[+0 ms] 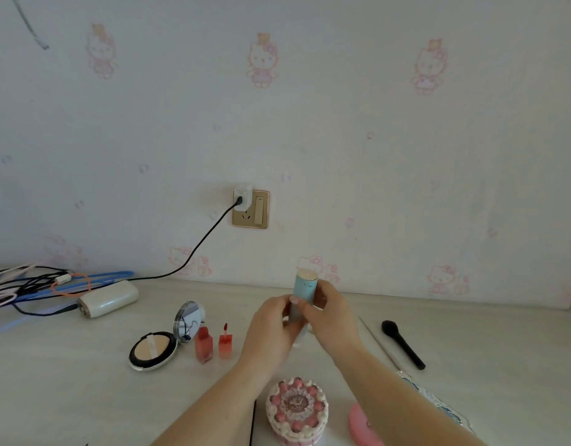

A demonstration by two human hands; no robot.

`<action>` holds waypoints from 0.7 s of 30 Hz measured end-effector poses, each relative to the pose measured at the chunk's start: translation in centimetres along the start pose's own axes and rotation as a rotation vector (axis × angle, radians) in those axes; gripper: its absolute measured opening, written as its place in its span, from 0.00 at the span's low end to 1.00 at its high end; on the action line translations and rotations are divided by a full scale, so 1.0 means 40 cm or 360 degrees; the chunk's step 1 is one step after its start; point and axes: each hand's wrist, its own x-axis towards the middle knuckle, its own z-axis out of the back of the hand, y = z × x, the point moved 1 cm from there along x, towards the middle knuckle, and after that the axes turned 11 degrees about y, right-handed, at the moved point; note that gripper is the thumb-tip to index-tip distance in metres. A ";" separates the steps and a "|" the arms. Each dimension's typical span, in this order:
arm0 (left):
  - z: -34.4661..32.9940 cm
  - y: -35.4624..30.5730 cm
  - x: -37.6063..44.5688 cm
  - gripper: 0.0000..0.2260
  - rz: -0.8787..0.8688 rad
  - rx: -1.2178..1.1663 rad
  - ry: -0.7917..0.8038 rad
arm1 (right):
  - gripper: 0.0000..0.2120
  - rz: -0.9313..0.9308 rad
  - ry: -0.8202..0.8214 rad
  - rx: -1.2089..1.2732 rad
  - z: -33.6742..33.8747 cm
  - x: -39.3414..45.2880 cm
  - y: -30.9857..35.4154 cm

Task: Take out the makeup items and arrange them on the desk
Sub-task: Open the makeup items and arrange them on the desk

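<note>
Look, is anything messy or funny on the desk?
Yes. The red lip tint stands with no cap on, its wand poking up, beside the capped one. The powder compact lies open too. Nothing looks spilled or broken.

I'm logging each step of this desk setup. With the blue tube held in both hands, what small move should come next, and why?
Probably set the light blue tube down upright on the bare desk, between the two red lip tints and the black brush. Both the left hand and right hand hold it above that gap, and the other items already lie in a row.
</note>
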 end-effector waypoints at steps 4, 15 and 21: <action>0.053 -0.040 0.011 0.11 -0.0088 -0.0014 0.0050 | 0.05 0.0127 0.0073 0.0043 0.020 0.007 0.069; 0.092 0.001 -0.041 0.04 0.0173 -0.0016 -0.0033 | 0.13 0.0230 0.0205 -0.0046 0.111 0.004 0.219; 0.099 0.009 -0.070 0.04 0.0294 -0.0024 -0.0013 | 0.14 -0.0122 0.0164 -0.0336 0.108 0.002 0.099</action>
